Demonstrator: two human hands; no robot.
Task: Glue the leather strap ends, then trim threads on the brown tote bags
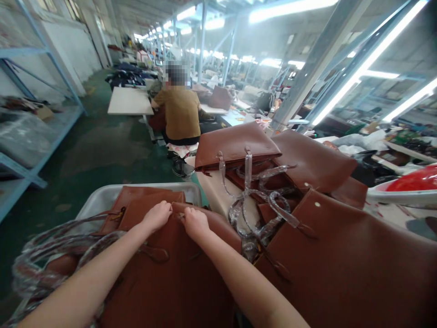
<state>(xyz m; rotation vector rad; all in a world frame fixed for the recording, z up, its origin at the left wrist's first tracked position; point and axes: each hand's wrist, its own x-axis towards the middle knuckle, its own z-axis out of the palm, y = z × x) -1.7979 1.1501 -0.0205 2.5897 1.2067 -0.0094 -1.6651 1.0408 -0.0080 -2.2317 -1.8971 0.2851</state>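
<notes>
A brown leather bag (170, 282) stands right in front of me, its top edge between my two hands. My left hand (159, 215) is closed on the bag's upper edge. Close beside it, the fingers of my right hand (196, 222) pinch the same edge near a small light spot. A thin leather loop hangs on the bag's front below my left hand. To the left lie bag handles (64, 246) wrapped in clear plastic. Behind my hands, more brown bags (136, 200) rest in a grey-white tub (102, 196).
On the right, a table (215, 187) carries several brown bags (348, 246) with plastic-wrapped handles (246, 200). Ahead, a person in a mustard shirt (182, 111) sits with their back to me by a white table (131, 101). A blue metal rack (61, 141) stands at left.
</notes>
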